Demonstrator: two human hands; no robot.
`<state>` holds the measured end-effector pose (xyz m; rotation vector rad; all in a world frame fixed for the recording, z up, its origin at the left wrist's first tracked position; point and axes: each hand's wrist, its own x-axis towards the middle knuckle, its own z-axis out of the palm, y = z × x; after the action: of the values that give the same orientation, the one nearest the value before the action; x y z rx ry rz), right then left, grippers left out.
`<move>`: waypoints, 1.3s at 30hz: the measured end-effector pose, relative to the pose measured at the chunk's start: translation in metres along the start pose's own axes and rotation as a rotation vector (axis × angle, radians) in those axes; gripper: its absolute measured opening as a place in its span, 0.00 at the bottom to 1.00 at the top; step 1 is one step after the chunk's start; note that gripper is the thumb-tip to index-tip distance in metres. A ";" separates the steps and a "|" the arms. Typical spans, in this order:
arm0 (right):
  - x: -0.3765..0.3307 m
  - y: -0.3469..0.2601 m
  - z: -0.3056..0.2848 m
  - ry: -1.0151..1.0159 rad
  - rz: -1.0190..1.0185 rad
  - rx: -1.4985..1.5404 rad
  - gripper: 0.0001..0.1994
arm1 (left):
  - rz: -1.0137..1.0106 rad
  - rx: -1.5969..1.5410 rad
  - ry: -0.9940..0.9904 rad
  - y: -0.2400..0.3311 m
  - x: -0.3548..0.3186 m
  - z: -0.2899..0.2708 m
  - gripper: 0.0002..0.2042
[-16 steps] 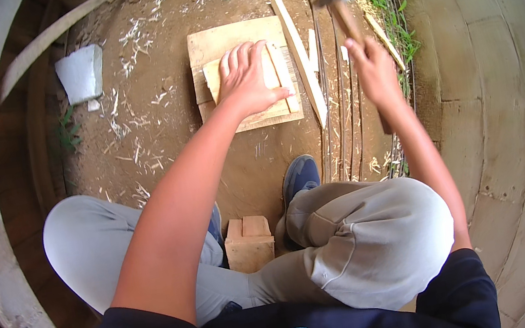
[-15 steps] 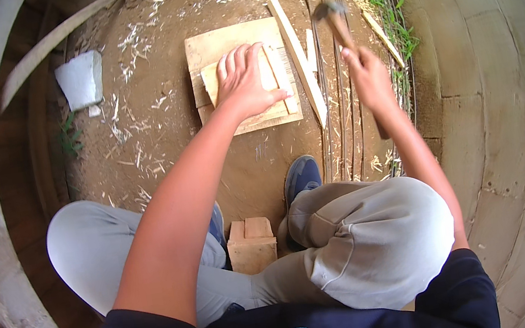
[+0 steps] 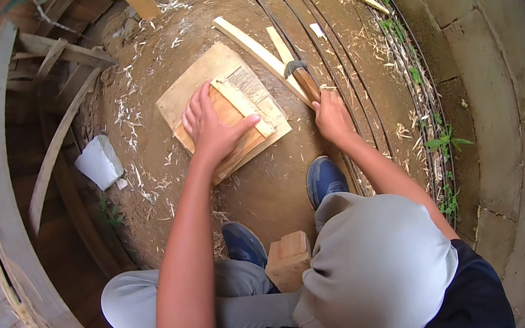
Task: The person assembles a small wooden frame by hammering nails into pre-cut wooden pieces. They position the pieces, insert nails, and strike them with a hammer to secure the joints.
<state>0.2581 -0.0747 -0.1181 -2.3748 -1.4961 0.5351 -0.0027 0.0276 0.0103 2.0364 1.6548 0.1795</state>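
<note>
Toward eleven o'clock from the centre of the view, on bare earth scattered with shavings, a small board lies on a larger flat board. Along the small board's right-hand edge runs a pale wooden strip. The person's left hand rests on this work, fingers spread over the small board, thumb reaching across the strip. At two o'clock, the right hand is wrapped around the wooden handle of a hammer, whose head lies toward one o'clock, beside the boards (whether it touches the long stick beneath it, I cannot tell). A wooden block sits at six o'clock, near the shoes.

The step seems to be fixing the strip down by hammering; any nail is too small to make out. Doing it well probably means pressing the strip flush, drawing the left thumb clear of the striking spot, and landing short, square blows.
</note>
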 end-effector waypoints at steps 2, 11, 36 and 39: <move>-0.001 -0.030 -0.014 0.086 0.032 -0.028 0.19 | -0.005 0.002 0.005 -0.003 -0.002 -0.002 0.65; -0.009 -0.137 -0.075 -0.181 -0.364 0.548 0.34 | 0.032 -0.234 -0.093 -0.025 0.013 -0.009 0.59; 0.097 -0.238 -0.168 -0.274 -1.072 -0.717 0.25 | 0.143 0.080 -0.076 -0.017 0.002 -0.004 0.81; 0.092 -0.270 -0.173 -0.279 -1.191 -0.819 0.24 | 0.109 0.105 -0.085 -0.012 0.000 -0.007 0.81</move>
<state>0.1565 0.1159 0.1368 -1.2610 -3.2401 -0.1001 -0.0159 0.0311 0.0105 2.1830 1.5318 0.0429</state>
